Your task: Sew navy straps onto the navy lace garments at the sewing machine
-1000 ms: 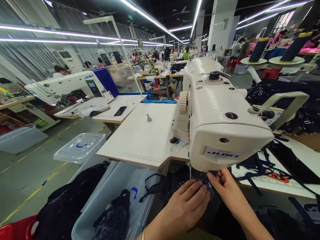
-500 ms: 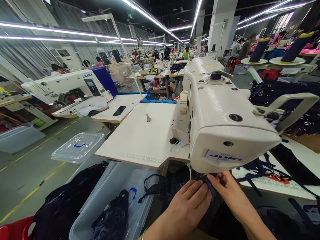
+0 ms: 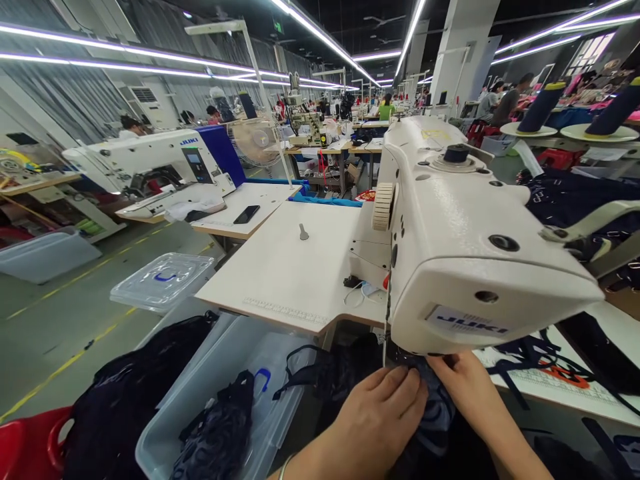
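A dark navy garment (image 3: 436, 420) with a swirl pattern lies under the head of a white JUKI sewing machine (image 3: 480, 280). My left hand (image 3: 380, 413) presses on the fabric with its fingers closed together, just left of the needle area. To its right, my right hand (image 3: 463, 380) pinches the cloth edge close below the machine head. The head hides the needle and part of the right fingertips. Dark straps (image 3: 300, 370) of navy fabric trail leftward over the bin's rim.
At lower left, a see-through plastic bin (image 3: 150, 433) holds navy pieces. A white tabletop (image 3: 280, 267) carries a small grey metal piece (image 3: 303, 232). Farther back lies a black phone (image 3: 247, 214). Loose navy straps and an orange-red item (image 3: 565, 377) rest on the right-hand table.
The view has shifted, so the machine appears farther right. More patterned fabric shows between my hands; both still hold the garment beneath the machine head.
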Action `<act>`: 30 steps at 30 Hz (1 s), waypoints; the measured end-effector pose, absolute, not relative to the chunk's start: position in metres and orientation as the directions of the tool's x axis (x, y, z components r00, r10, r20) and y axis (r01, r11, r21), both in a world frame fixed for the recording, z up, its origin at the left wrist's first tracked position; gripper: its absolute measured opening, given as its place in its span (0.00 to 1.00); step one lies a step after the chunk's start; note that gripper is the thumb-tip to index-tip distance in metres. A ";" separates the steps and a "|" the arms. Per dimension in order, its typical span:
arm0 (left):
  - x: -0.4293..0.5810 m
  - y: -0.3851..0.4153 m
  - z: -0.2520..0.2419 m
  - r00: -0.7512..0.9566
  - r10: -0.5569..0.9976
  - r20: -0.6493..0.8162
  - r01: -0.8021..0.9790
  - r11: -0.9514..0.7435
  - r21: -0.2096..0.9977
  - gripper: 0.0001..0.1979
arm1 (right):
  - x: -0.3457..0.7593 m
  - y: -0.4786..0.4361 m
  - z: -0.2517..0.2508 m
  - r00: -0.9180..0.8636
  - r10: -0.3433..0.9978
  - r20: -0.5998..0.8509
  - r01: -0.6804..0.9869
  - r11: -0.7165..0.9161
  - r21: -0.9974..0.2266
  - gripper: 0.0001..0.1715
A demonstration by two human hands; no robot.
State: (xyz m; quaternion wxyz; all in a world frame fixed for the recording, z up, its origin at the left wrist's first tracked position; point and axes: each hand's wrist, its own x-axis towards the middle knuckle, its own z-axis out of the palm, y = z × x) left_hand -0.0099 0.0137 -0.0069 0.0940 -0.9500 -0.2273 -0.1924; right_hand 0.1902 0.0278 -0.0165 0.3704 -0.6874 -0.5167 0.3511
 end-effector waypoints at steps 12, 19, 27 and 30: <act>-0.010 0.012 -0.006 0.814 0.397 0.423 0.483 -0.869 -0.112 0.21 | 0.193 0.036 -0.018 0.159 0.981 -0.113 0.529 -0.181 -0.829 0.21; -0.010 0.011 -0.009 0.802 0.394 0.448 0.483 -0.870 -0.101 0.20 | 0.190 0.036 -0.017 0.183 0.976 -0.117 0.499 -0.195 -0.844 0.20; -0.001 0.012 0.002 0.791 0.444 0.421 0.513 -0.856 -0.060 0.17 | 0.198 0.041 -0.015 0.050 0.999 -0.003 0.556 -0.030 -0.831 0.19; 0.008 0.010 -0.004 0.748 0.496 0.441 0.588 -0.804 -0.093 0.17 | 0.203 0.049 -0.024 0.037 0.990 0.135 0.621 0.083 -0.780 0.19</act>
